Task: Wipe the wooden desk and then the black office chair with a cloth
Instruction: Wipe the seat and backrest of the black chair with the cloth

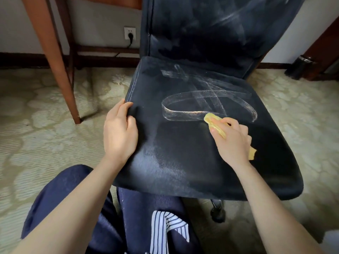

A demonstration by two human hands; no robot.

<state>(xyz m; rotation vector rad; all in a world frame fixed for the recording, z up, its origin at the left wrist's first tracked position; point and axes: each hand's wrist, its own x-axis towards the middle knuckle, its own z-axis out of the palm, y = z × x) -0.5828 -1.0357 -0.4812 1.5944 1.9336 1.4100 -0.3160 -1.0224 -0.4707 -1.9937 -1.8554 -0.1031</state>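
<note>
The black office chair (183,162) fills the middle of the view, its seat towards me and its backrest behind. Pale looping wipe streaks cross the far half of the seat and the backrest. My right hand (232,142) grips a yellow cloth (213,122) and presses it on the seat at the near edge of the streaks; a corner of the cloth sticks out behind the wrist. My left hand (120,132) grips the seat's left edge, thumb on top. A leg of the wooden desk (53,57) slants down at the upper left.
The chair stands on a pale patterned carpet (36,134). A wall socket (130,33) with a black plug sits behind the desk leg. A dark round base (300,68) stands at the right wall. My knees in dark blue trousers are under the seat's front, next to a chair castor (218,213).
</note>
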